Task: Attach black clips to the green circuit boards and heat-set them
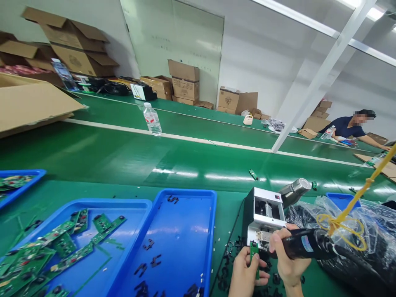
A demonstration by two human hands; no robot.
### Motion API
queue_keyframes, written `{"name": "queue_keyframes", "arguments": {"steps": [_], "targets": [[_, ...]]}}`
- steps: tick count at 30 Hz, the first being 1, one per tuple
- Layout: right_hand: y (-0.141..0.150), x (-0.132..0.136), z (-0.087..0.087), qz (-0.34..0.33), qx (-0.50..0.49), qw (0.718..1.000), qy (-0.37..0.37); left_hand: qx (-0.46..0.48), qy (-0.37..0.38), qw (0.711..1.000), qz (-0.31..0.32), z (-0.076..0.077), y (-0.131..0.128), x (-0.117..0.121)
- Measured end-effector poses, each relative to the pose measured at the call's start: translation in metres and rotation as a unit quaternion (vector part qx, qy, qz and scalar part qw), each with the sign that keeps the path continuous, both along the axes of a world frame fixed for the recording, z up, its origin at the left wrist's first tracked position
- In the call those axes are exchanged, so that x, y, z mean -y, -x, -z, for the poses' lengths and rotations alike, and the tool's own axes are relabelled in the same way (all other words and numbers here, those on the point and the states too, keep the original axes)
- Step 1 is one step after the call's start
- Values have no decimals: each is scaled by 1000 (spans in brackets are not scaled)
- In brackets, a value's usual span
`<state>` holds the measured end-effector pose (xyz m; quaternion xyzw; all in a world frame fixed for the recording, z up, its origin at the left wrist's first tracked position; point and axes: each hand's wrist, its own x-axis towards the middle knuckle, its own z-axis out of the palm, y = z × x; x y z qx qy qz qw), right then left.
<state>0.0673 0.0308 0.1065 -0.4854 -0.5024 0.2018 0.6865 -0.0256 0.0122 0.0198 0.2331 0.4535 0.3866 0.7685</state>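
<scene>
Left hand: our left hand (246, 270) is closed on a narrow green circuit board (254, 249), which we pinch between thumb and fingers just in front of the metal-framed device.
Right hand: we wrap our right hand (290, 260) around a black handheld tool (305, 244), lying roughly level; we cannot tell whether its tip touches anything.
Between the hands: they work near each other, and we see a small gap between them.
Metal-framed device (269, 222): it stands on the green tabletop (227, 218), right beyond our hands.
Yellow cord (368, 181): we see it knotted near the tool's back end, slanting up to the right.
Middle blue tray (182, 231): black clips (156, 260) lie scattered in it, to the left of our hands.
Left blue tray (116, 270): we find more green boards (63, 244) heaped in it.
Steel flask (293, 192): it leans at a tilt in our view, just behind the device.
Across the belt: we see a water bottle (152, 120) standing, and a co-worker (348, 128) at the far right.
</scene>
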Motion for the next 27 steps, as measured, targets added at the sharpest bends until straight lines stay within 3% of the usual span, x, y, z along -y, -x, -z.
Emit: {"name": "queue_keyframes", "arguments": {"steps": [7,14,22,27], "targets": [[21,-6,-19,-80,-73,991,-75,-5,-18,1000,-9,3,-3,2],[30,-16,-11,-99,-17,994,-42,-7,-26,999,-19,1,-3,1],[34,-16,-16,-75,-35,996,-32,-11,-17,999,-25,-2,-3,1],[29,-15,-5,-65,36,997,-8,-8,-22,999,-29,-2,-5,1]]}}
